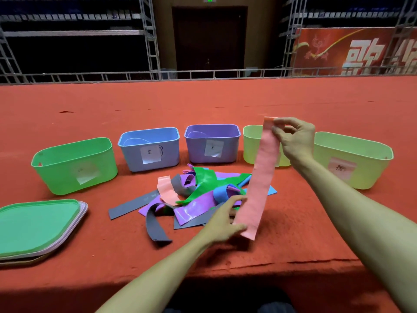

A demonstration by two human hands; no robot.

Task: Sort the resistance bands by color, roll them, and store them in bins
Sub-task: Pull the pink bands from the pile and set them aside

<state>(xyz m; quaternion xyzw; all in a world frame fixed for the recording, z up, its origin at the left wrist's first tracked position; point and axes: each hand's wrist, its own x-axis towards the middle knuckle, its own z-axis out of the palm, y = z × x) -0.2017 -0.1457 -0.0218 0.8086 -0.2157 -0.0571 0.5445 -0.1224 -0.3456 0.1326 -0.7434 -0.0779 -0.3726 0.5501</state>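
I hold a long pink band (261, 177) stretched upright over the pile. My right hand (293, 138) pinches its top end, and my left hand (225, 219) grips its bottom end. Beneath it lies a tangled pile of bands (194, 197) in green, purple, blue, grey and pink on the red carpet. Behind the pile stands a row of bins: a green bin (74, 164), a blue bin (150, 147), a purple bin (212, 142), a pale yellow bin (251, 143) partly hidden by the band, and a second pale yellow bin (354, 159) at the right.
A stack of lids (38, 227), green on top, lies at the near left. The carpeted surface (203, 102) ends in a front edge just below my forearms. A metal railing (203, 74) runs along the far side.
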